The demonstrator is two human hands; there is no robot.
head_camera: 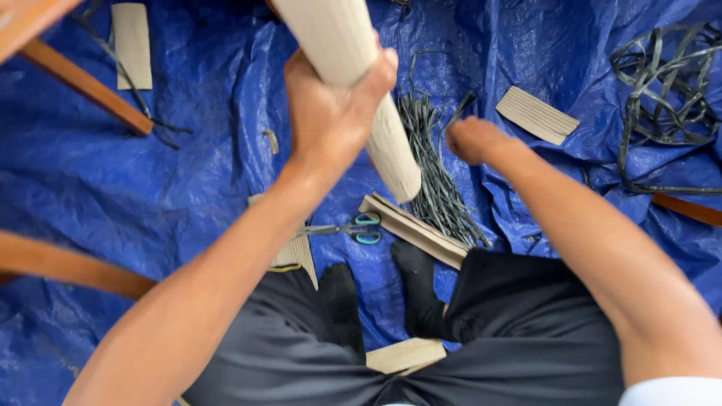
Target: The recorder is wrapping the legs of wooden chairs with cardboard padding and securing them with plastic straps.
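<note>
Cardboard roll point(353, 75), pale tan, corrugated sheet wound into a tube; held upright-tilted over the blue tarpaulin point(113, 180), its lower end hanging free above the person's lap, its upper end leaving the top of the view.

Grip: left hand point(331, 105) wrapped around the roll at mid-length, fingers and thumb closed on it. Right hand point(472, 139) beside the roll's lower end, over a bundle of dark strips point(436, 173); it looks curled in, but whether it grips anything cannot be told from this angle.

Handling, by judgement: light for its bulk, since one hand carries it. Stiff along its length, soft across it; a hard squeeze would likely crush the flutes. Surface dry and matt, unlikely to slip. Wound layers may spring loose if released, so the best hold is around the full girth near the middle, where the left hand now sits.

Other items on the tarpaulin:
- Scissors point(353, 228), blue-green handles, lying flat near the left forearm.
- Folded cardboard strip point(414, 225), tan, long, lying just beside the scissors and the strips.
- Corrugated cardboard piece point(536, 114), tan, small, rectangular, to the right.
- Cardboard piece point(132, 43), pale, upright rectangle, upper left.
- Tangle of dark strapping point(662, 90), looped, upper right.
- Wooden bars point(83, 83), brown, at the left edge.

Packages, labels, signs: none visible; all cardboard is plain and unprinted.
</note>
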